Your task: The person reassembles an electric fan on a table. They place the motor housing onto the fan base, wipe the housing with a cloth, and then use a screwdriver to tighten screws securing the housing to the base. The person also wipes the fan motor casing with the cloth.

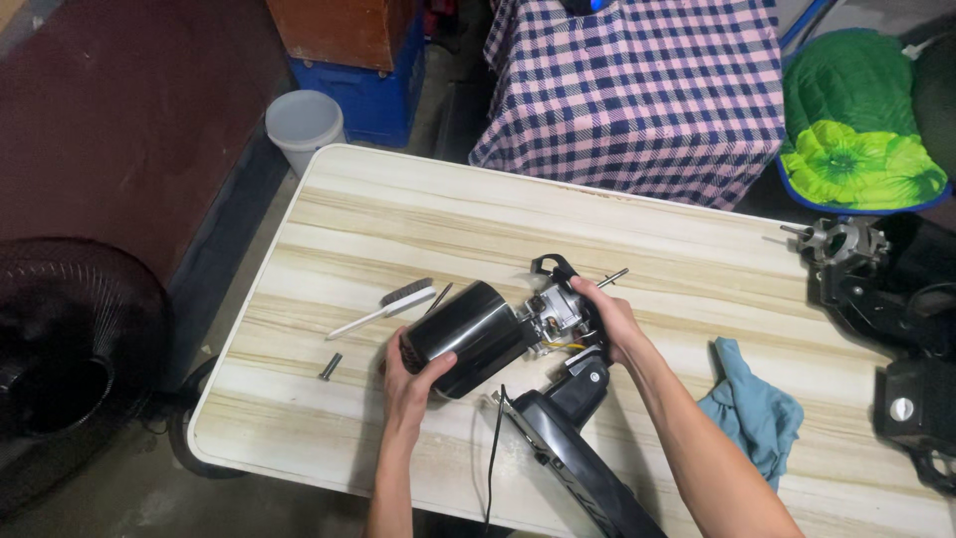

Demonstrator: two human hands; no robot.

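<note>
A black fan motor housing lies on its side on the light wooden table, on top of a black fan stand. My left hand grips the rear end of the housing. My right hand holds the exposed metal motor at the front, by the bare shaft that sticks out to the upper right. Yellow and dark wires show under the motor. A black cord hangs over the near table edge.
A white-handled brush and a bolt lie left of the housing. A blue cloth lies at the right. Black fan parts sit at the right edge. A fan grille, white bucket and checked cloth surround the table.
</note>
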